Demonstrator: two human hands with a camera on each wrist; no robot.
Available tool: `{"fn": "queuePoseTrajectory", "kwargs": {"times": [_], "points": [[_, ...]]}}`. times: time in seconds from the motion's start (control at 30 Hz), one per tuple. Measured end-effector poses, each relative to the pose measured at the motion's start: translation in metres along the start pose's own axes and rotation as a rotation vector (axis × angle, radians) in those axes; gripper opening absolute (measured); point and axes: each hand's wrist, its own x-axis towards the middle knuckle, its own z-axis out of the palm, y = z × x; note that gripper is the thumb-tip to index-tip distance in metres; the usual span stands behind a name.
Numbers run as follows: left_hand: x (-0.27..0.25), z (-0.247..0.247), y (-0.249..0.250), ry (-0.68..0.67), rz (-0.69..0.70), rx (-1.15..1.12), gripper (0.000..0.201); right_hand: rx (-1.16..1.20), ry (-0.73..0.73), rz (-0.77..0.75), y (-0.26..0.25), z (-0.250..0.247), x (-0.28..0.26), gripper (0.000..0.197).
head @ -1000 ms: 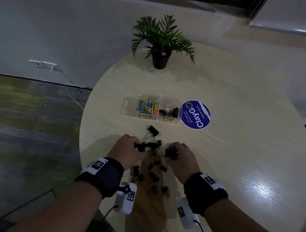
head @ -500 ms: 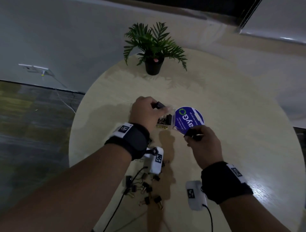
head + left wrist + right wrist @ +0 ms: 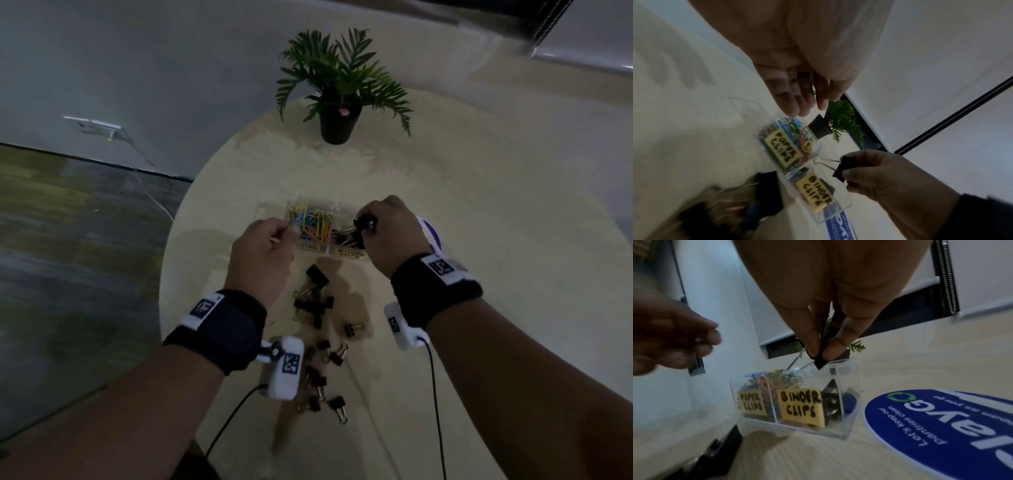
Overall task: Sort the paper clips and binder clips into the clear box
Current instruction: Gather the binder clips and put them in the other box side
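The clear box (image 3: 272,210) stands mid-table, with coloured paper clips (image 3: 313,222) in the compartment labelled PAPER CLIPS (image 3: 751,404) and black clips behind the BINDER CLIPS label (image 3: 800,405). My right hand (image 3: 387,229) pinches a black binder clip (image 3: 819,361) by its body just above the binder compartment, wire handles pointing at the paper clips. My left hand (image 3: 267,246) hovers at the box's near left with fingers curled. A thin wire (image 3: 813,87), seemingly a paper clip, shows between its fingertips. Several loose binder clips (image 3: 313,303) lie on the table between my wrists.
A potted plant (image 3: 339,89) stands at the far side of the round table (image 3: 479,274). A blue round sticker (image 3: 941,426) lies right of the box. The table's left edge (image 3: 164,274) drops to the floor. Wrist-camera cables (image 3: 435,394) trail toward me.
My right hand carried its binder clip from beside the sticker to above the binder compartment. My left hand, which held a black clip over the box, drew back left and no longer shows it.
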Motion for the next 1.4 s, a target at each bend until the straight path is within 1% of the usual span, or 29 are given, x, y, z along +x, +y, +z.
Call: {"fn": "queuePoseTrajectory", "kwargs": {"times": [0.03,0.1,0.17,0.2,0.27,0.3,0.33,0.37,0.4,0.43,0.47,0.5,0.57,0.6,0.63,0.7,0.77,0.83,0.9,1.03,1.1,1.17,1.27,1.4], "points": [[-0.006,-0.005,-0.007,-0.013,-0.016,0.017,0.016,-0.046,-0.049,-0.004,-0.001,0.002,0.003,0.026],[-0.019,-0.015,-0.019,-0.057,-0.001,0.124,0.011,-0.129,-0.129,-0.027,-0.004,0.001,0.002,0.033],[-0.035,-0.024,-0.027,-0.168,0.036,0.278,0.006,-0.137,-0.129,-0.047,-0.004,-0.003,-0.004,0.039],[-0.044,-0.029,-0.03,-0.241,0.048,0.344,0.008,-0.128,-0.098,-0.055,-0.005,-0.007,-0.011,0.04],[-0.066,-0.033,-0.035,-0.391,0.057,0.495,0.027,-0.079,0.016,-0.072,-0.004,-0.009,-0.029,0.038],[-0.078,-0.033,-0.038,-0.454,0.071,0.589,0.041,-0.043,0.071,-0.093,-0.002,-0.006,-0.041,0.035],[-0.092,-0.032,-0.042,-0.502,0.086,0.676,0.056,-0.036,0.094,-0.122,0.0,0.0,-0.056,0.032],[-0.105,-0.029,-0.046,-0.533,0.098,0.742,0.069,-0.062,0.065,-0.139,0.002,0.007,-0.073,0.032],[-0.116,-0.027,-0.051,-0.558,0.104,0.789,0.077,-0.102,-0.025,-0.121,0.004,0.016,-0.09,0.036],[-0.125,-0.024,-0.056,-0.575,0.119,0.822,0.081,-0.147,-0.148,-0.072,0.004,0.025,-0.107,0.045],[-0.131,-0.021,-0.06,-0.582,0.135,0.832,0.08,-0.193,-0.273,-0.017,0.004,0.034,-0.122,0.055],[-0.133,-0.02,-0.064,-0.578,0.146,0.816,0.075,-0.227,-0.357,0.021,0.004,0.041,-0.133,0.066],[-0.13,-0.019,-0.067,-0.555,0.16,0.743,0.061,-0.266,-0.407,0.018,0.004,0.053,-0.149,0.081],[-0.128,-0.018,-0.067,-0.545,0.162,0.715,0.054,-0.272,-0.411,-0.007,0.003,0.057,-0.153,0.083],[-0.124,-0.019,-0.067,-0.535,0.163,0.699,0.049,-0.267,-0.41,-0.026,0.003,0.062,-0.156,0.081],[-0.117,-0.018,-0.066,-0.523,0.145,0.677,0.042,-0.22,-0.399,-0.03,0.002,0.068,-0.158,0.064],[-0.11,-0.018,-0.065,-0.517,0.123,0.65,0.042,-0.163,-0.386,-0.027,0.0,0.072,-0.159,0.043],[-0.104,-0.018,-0.062,-0.513,0.094,0.625,0.041,-0.134,-0.388,-0.026,-0.001,0.074,-0.158,0.03],[-0.099,-0.017,-0.059,-0.517,0.091,0.623,0.037,-0.124,-0.385,-0.028,0.0,0.076,-0.156,0.026],[-0.093,-0.013,-0.055,-0.559,0.128,0.645,0.031,-0.17,-0.425,-0.028,-0.002,0.073,-0.151,0.029],[-0.09,-0.012,-0.054,-0.563,0.113,0.638,0.032,-0.188,-0.461,-0.001,-0.003,0.069,-0.148,0.029],[-0.086,-0.011,-0.053,-0.565,0.092,0.616,0.03,-0.186,-0.464,0.041,-0.002,0.067,-0.146,0.025],[-0.079,-0.01,-0.052,-0.539,0.088,0.602,0.023,-0.174,-0.47,0.08,0.002,0.067,-0.145,0.017],[-0.067,-0.008,-0.047,-0.5,0.118,0.595,0.014,-0.121,-0.42,0.126,0.01,0.065,-0.141,0.009]]}}
